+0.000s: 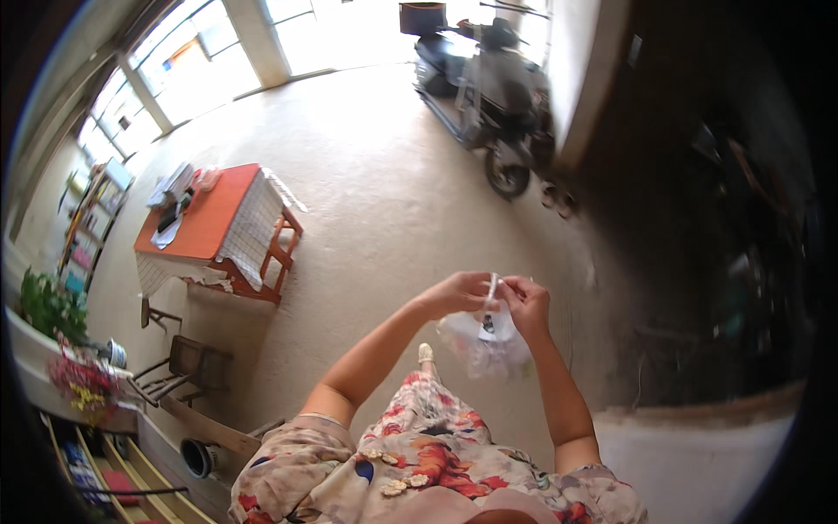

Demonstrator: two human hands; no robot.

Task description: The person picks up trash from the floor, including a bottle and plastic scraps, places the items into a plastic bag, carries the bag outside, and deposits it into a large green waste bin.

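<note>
A thin, clear-white plastic bag [491, 354] hangs in front of me, with something pale and a small dark-and-white patch showing through it. What is inside cannot be made out. At its twisted top, my left hand [463, 294] pinches the plastic from the left side. My right hand [529, 306] is closed on the same gathered top from the right, its fingertips close to those of the left. Both forearms reach forward over my floral clothing, and the bag is held in the air above the floor.
A red-topped table [223, 205] with papers and a cloth stands at left, near a wooden chair [192, 362]. A scooter [489, 87] is parked at the far right beside some shoes [559, 199]. Plants [52, 306] and a shelf [92, 223] line the left; a dark area lies right.
</note>
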